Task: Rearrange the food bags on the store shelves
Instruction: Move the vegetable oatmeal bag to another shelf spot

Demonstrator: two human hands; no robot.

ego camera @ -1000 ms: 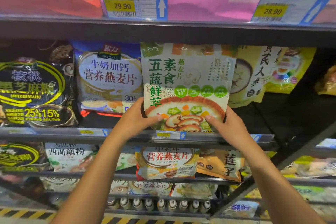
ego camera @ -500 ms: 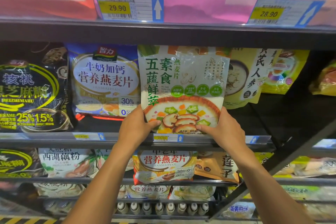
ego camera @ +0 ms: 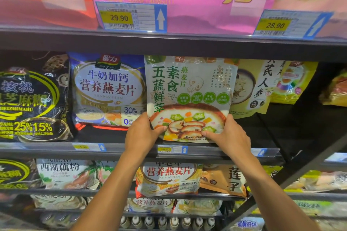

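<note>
A pale green oatmeal bag (ego camera: 189, 92) with green characters and a mushroom soup picture stands upright on the middle shelf (ego camera: 131, 149). My left hand (ego camera: 142, 135) grips its lower left corner, thumb across the front. My right hand (ego camera: 228, 138) grips its lower right corner the same way. To its left stands a blue and white oatmeal bag (ego camera: 107, 88), and further left a black sesame paste bag (ego camera: 32, 103). A yellow bag (ego camera: 251, 86) leans just right of the held bag, partly behind it.
The shelf above (ego camera: 169, 43) carries pink and red packs with price tags 29.90 (ego camera: 129, 16) and 28.90 (ego camera: 287, 23). Lower shelves hold more food bags (ego camera: 169, 178) and a row of small bottles (ego camera: 169, 221). Dark bare shelf space lies at the right (ego camera: 277, 129).
The pale green bag has shifted slightly back and up into the shelf row, both hands staying on its lower corners.
</note>
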